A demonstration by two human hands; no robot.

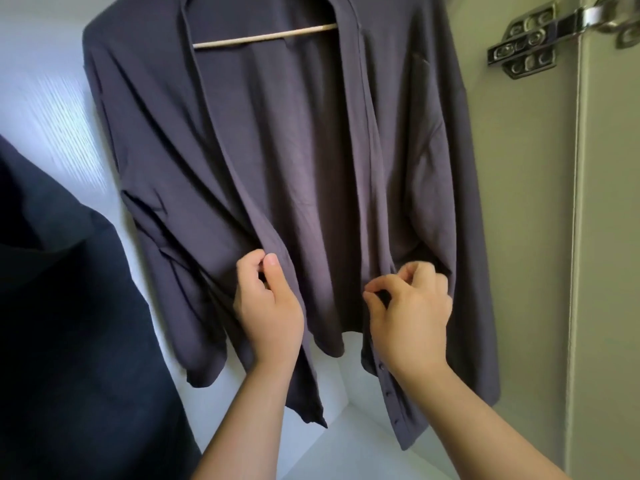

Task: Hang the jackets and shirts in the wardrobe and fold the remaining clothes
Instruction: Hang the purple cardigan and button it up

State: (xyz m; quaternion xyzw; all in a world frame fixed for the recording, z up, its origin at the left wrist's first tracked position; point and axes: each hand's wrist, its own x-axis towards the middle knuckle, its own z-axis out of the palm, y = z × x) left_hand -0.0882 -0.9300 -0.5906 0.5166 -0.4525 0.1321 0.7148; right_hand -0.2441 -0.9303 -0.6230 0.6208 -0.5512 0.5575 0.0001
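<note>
Fingers point(250, 269) of left hand point(268, 306) curled, thumb pinching one open front edge of grey button shirt point(277, 150), right hand point(412, 306) fingers curled, pinching the button placket, shirt hung unbuttoned on wooden hanger point(263, 37) inside wardrobe point(45, 81), metal door hinge point(530, 43) upper right.

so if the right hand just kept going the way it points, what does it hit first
Most likely the dark grey-purple fabric shirt: the right hand points up and forward at its front button edge, just ahead of the curled fingers. It may already be touching; depth is unclear.
</note>
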